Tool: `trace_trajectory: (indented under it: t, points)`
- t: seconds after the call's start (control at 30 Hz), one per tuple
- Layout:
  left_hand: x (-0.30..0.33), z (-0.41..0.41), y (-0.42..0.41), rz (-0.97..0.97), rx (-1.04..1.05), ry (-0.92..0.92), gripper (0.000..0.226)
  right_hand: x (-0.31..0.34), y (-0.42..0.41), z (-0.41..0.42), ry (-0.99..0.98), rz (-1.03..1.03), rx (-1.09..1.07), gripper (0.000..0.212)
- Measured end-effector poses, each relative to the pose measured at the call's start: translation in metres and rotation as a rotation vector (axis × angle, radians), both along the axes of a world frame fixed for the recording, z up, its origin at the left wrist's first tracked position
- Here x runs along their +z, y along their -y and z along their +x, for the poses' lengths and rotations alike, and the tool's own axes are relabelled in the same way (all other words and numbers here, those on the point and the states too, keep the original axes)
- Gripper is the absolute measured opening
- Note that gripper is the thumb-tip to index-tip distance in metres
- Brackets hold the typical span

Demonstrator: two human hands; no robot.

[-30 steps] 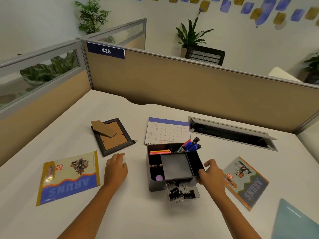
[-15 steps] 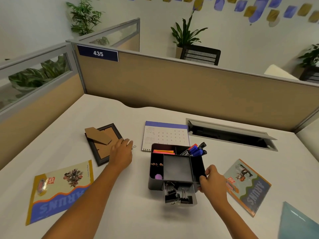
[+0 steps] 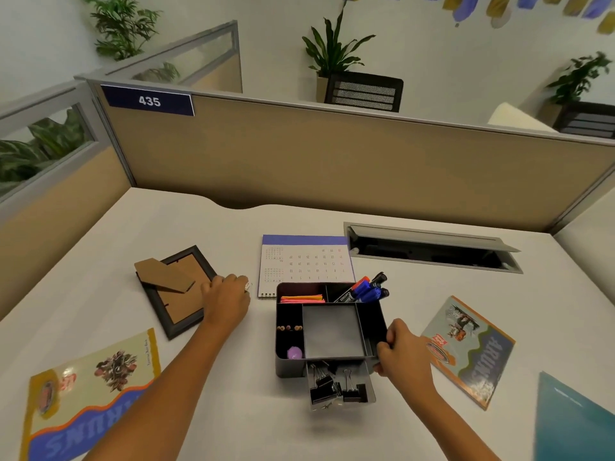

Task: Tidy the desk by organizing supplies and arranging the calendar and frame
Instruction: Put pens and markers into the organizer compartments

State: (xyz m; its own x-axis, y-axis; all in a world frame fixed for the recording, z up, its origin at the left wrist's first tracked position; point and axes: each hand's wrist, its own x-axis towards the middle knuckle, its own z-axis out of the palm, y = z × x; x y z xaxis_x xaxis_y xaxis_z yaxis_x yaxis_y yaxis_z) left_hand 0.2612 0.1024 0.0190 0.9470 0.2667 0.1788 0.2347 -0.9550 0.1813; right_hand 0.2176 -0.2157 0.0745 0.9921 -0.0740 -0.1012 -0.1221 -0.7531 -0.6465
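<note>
Desk organizer (image 3: 329, 331) sits mid-surface, near edge, dark with several compartments. Its small front drawer (image 3: 339, 387) is pulled out, full of black binder clips (image 3: 324, 384). Right hand (image 3: 401, 356) grips organizer's right wall, fingers curled over the rim. Left compartment has a purple eraser-like blob (image 3: 294, 353) and small brown beads; back compartments hold orange/pink strips (image 3: 302, 298) and blue markers (image 3: 364, 291) leaning out to the right. Booklets flat on the white surface (image 3: 233, 410): one near left (image 3: 90, 394), one right of the organizer (image 3: 469, 347); teal folder corner (image 3: 575, 424) at bottom right. Left hand (image 3: 228, 301) rests on right edge of the photo frame (image 3: 176, 291), fingers curled at its rim; frame lies face down, cardboard stand up. Desk calendar (image 3: 306, 264) lies flat just behind the organizer. Cable tray opening (image 3: 432, 249) further back right, partition behind.
</note>
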Motion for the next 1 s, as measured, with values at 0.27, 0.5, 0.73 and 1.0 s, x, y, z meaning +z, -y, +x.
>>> trace_trajectory:
  t: [0.27, 0.5, 0.73, 1.0]
  points:
    - [0.071, -0.029, 0.032, -0.779, 0.031, 0.377, 0.027, 0.000, 0.000, -0.001, 0.004, 0.006, 0.002, 0.019]
    - [0.076, -0.103, 0.095, -0.600, -0.377, 0.287, 0.025, 0.000, -0.001, -0.003, 0.021, 0.023, -0.020, 0.019]
    - [0.049, -0.131, 0.131, -0.079, -0.647, 0.300, 0.017, -0.003, -0.003, -0.004, 0.027, 0.006, -0.031, 0.022]
    - [0.031, -0.137, 0.135, 0.077, -0.628, 0.293, 0.016, -0.002, -0.004, -0.006, 0.019, -0.002, -0.036, 0.017]
